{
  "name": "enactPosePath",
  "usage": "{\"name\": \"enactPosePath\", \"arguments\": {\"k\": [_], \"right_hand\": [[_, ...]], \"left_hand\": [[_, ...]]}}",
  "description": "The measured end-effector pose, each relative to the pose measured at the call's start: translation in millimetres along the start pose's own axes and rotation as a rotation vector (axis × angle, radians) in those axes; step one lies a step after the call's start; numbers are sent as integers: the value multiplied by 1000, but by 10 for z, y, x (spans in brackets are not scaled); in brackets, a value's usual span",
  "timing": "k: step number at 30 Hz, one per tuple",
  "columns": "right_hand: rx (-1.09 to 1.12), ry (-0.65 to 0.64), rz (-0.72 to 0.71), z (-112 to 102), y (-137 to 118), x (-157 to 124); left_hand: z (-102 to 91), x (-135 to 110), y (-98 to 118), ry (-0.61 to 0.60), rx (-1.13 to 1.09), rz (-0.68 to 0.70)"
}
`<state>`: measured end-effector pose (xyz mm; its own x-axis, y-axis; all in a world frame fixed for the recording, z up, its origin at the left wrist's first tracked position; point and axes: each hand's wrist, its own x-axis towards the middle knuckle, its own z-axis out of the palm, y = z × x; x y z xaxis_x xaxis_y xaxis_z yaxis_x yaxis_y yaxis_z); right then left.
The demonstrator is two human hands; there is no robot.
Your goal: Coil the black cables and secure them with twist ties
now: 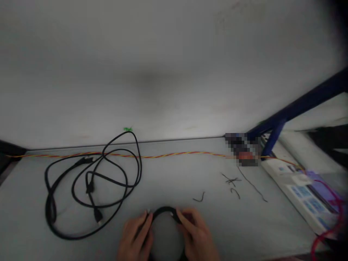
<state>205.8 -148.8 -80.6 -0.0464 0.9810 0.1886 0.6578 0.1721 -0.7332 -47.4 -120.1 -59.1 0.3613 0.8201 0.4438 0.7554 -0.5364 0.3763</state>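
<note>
A coiled black cable (166,209) is held between my two hands at the lower middle, over the grey tabletop. My left hand (137,235) pinches the coil's left side between thumb and fingers. On the other side, my right hand (197,233) has its fingers closed around the same loop. The coil's lower part is partly hidden by the hands and the frame's edge. To the left lie more black cables (73,238) in loose loops, with a dark plug (98,216) at one end.
A twisted red and yellow wire (168,155) runs across the table's back by the white wall. Short dark ties (231,180) lie at the right. Beyond them are a blue bracket (274,134), a white box (304,195) and a pink cord (324,235).
</note>
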Motion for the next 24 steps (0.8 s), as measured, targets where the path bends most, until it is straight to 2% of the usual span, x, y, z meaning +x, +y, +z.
{"name": "enactPosePath", "arguments": {"k": [4,7,10,13,15,20,24], "right_hand": [[6,79,42,52,-37,488],[-31,23,45,-9,-58,781],[-26,-58,37,-107,-93,931],[22,-126,43,-165,-130,994],[30,-126,69,-160,-146,1004],[30,-5,95,-23,-129,919],[-16,133,7,138,-60,788]], "left_hand": [[166,428,-232,39,6,32],[235,717,-392,45,-8,63],[228,877,-390,15,-60,46],[216,928,-253,-88,-97,-16],[240,914,-172,-98,-72,-35],[331,763,-159,44,64,19],[337,684,-150,147,218,-74]]}}
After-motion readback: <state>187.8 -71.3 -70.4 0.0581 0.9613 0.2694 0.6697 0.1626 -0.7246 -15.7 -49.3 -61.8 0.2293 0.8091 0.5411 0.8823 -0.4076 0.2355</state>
